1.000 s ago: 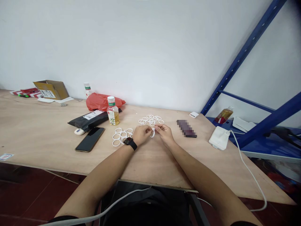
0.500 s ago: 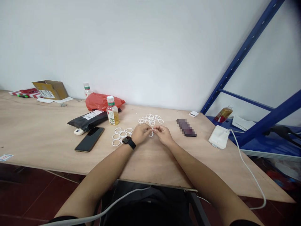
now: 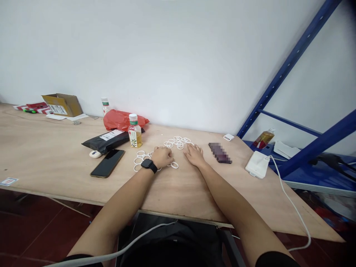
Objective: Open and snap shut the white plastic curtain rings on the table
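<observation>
Left hand (image 3: 162, 157) rests curled, right hand (image 3: 194, 155) flat, beside rings (image 3: 178, 142)

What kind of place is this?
Probably a small workshop or stockroom, not a home: a bare plywood table against a plain wall, blue steel racking at its right, and loose white plastic rings heaped near the left hand and right hand.

A dark flat object (image 3: 220, 152) on the table (image 3: 55, 155) lay pixelated beyond recognition, and the print on the bottle (image 3: 135, 131) was too small to read. The left hand (image 3: 162, 157) covered some of the white rings (image 3: 140, 158), its curled fingers hiding any grip. The blue rack (image 3: 292, 59) ran past the top and right edges.
</observation>
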Tool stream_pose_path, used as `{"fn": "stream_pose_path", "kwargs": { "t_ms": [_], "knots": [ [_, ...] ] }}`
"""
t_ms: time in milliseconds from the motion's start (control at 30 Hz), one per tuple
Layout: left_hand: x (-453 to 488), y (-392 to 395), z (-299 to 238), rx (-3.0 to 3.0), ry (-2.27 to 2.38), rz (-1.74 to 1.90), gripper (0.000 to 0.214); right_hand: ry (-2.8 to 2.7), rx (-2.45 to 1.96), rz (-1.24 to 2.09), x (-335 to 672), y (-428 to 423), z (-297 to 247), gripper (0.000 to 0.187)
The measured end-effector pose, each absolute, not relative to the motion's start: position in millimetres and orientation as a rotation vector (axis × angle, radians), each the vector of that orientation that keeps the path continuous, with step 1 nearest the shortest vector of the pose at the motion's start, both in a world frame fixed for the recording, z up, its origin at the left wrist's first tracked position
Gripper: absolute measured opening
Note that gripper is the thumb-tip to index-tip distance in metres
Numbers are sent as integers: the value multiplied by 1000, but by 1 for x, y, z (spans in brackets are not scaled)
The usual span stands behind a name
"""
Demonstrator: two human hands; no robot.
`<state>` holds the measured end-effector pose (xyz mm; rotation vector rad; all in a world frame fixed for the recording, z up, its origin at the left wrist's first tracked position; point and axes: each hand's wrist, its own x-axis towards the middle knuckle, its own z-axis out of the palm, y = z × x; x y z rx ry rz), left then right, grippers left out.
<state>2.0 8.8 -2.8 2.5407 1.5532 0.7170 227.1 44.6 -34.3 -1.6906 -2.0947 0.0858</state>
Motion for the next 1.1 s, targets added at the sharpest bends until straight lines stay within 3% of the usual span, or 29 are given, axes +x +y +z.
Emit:
{"fn": "stream_pose_path", "kwargs": {
  "t_ms": [233,500,667,900,1100],
  "knots": [
    [10,6,-7,2610,1342,705,26,-2069,-1784,-28,233,31,-30,34],
    [12,8,-5,2468,1428,904,24,-1732,-1306,562,222,23,-28,38],
    [15,7,-2,2422,1279,1065,24,-1667,-1105,747,201,9,-24,41],
    [17,5,-1,2433,1262,1056,20,-1823,-1076,530,200,0,-17,22],
    [17,4,0,2445,1252,1071,20,-1943,-1119,350,200,-1,-15,20]
  ]
}}
